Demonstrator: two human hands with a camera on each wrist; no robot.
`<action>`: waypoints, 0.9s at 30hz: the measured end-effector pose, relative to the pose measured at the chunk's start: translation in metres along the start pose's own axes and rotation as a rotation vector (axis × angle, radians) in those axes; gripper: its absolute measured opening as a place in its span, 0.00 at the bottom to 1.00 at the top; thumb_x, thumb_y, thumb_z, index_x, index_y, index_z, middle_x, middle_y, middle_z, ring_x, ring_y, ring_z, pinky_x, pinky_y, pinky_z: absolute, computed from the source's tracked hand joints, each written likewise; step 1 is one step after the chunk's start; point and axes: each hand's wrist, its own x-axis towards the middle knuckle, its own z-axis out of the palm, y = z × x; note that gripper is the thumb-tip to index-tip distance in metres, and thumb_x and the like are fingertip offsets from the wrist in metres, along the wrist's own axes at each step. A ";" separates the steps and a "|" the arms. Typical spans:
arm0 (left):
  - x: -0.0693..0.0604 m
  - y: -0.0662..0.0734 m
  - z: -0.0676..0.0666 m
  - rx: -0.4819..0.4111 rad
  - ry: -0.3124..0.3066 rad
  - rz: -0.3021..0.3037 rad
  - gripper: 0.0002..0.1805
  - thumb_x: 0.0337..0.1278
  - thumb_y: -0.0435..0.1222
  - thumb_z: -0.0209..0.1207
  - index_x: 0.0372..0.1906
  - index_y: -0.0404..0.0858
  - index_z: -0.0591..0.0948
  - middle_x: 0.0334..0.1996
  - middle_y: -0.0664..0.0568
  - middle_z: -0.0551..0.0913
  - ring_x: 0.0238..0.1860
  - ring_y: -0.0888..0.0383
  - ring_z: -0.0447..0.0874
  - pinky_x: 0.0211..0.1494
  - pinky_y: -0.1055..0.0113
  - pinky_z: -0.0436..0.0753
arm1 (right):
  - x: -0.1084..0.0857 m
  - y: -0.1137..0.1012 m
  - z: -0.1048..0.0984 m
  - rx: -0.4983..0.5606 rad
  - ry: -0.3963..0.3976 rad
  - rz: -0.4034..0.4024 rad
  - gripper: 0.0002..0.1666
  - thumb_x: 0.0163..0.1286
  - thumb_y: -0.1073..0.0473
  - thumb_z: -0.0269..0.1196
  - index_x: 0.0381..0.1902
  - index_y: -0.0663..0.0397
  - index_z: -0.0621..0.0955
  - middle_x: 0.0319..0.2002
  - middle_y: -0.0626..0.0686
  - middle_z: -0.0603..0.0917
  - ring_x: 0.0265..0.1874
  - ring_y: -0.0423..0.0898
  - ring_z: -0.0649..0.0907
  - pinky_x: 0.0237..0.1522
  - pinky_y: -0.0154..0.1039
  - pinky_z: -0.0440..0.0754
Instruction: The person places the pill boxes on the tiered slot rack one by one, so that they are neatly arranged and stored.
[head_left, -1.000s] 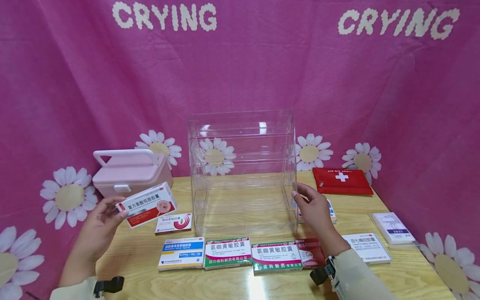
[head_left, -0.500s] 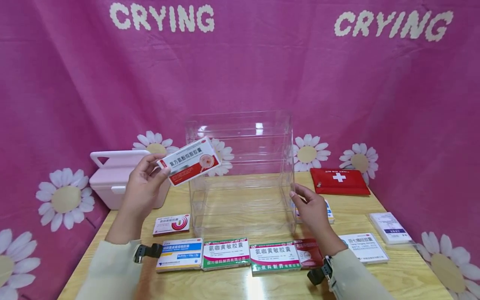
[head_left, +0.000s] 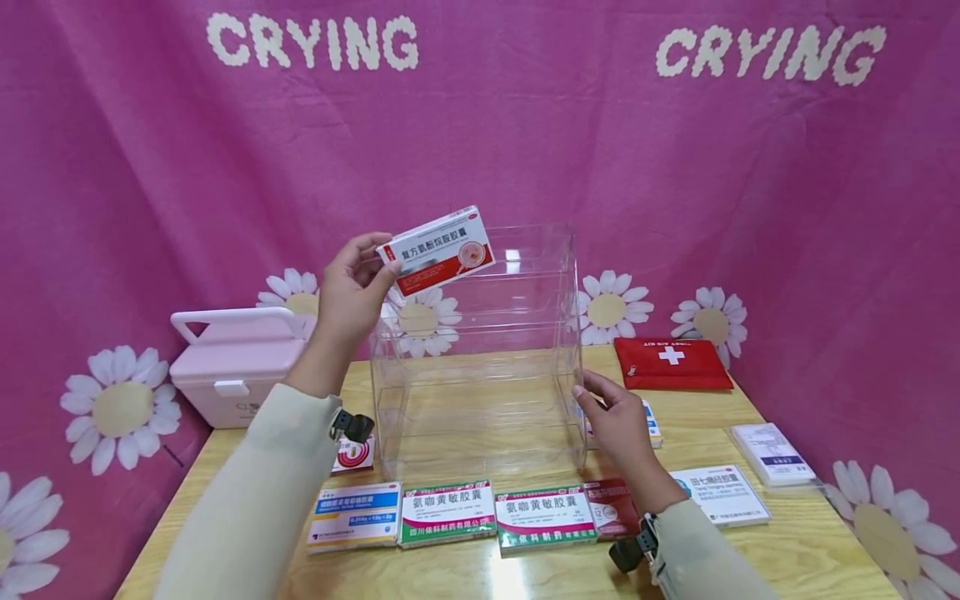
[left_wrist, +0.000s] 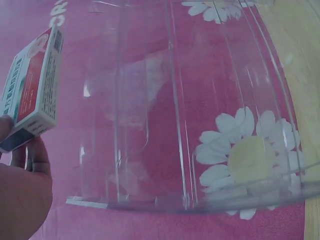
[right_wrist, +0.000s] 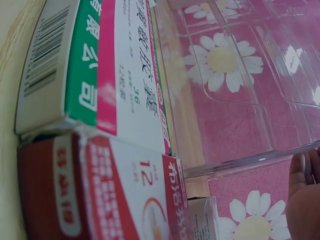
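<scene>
My left hand (head_left: 352, 287) pinches a white and red medicine box (head_left: 441, 252) by its left end. The box is tilted, right end higher, at the upper left of a clear plastic tiered rack (head_left: 517, 279). In the left wrist view, the medicine box (left_wrist: 35, 82) shows its side and end, with thumb and fingers at its near end. My right hand (head_left: 618, 421) holds the rack's right side edge between thumb and fingers. A blue and white box is partly hidden behind that hand. The right wrist view catches only part of the right hand (right_wrist: 306, 185) by the rack.
Along the front lie a blue-yellow box (head_left: 354, 517), green-white boxes (head_left: 447, 512), a red box (head_left: 611, 507) and a white box (head_left: 723, 493). Back left stands a pink lidded case (head_left: 232, 367); back right, a red first aid pouch (head_left: 671, 364). A white packet (head_left: 772, 454) lies far right.
My left hand has carried the medicine box up and to the right, from above the table's left side to the rack's upper left. The right hand stays on the rack's edge.
</scene>
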 end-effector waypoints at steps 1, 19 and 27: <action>0.004 -0.001 0.005 0.003 0.000 0.015 0.22 0.74 0.26 0.64 0.69 0.33 0.79 0.54 0.47 0.85 0.50 0.63 0.87 0.51 0.76 0.88 | 0.000 0.000 0.000 -0.001 -0.001 0.002 0.27 0.83 0.51 0.65 0.75 0.49 0.81 0.74 0.55 0.82 0.77 0.55 0.77 0.75 0.49 0.80; 0.049 -0.009 0.057 0.142 0.026 0.053 0.20 0.74 0.25 0.64 0.66 0.36 0.84 0.55 0.36 0.88 0.52 0.52 0.86 0.53 0.71 0.86 | 0.000 0.004 -0.002 -0.004 0.007 -0.011 0.27 0.83 0.51 0.66 0.74 0.50 0.82 0.73 0.56 0.83 0.76 0.55 0.78 0.73 0.49 0.81; 0.059 -0.009 0.067 0.271 -0.006 0.016 0.19 0.76 0.27 0.63 0.66 0.41 0.84 0.55 0.40 0.88 0.55 0.50 0.86 0.64 0.59 0.89 | 0.002 0.003 0.002 -0.009 0.003 0.001 0.27 0.83 0.51 0.66 0.75 0.50 0.81 0.73 0.56 0.82 0.76 0.56 0.78 0.73 0.50 0.80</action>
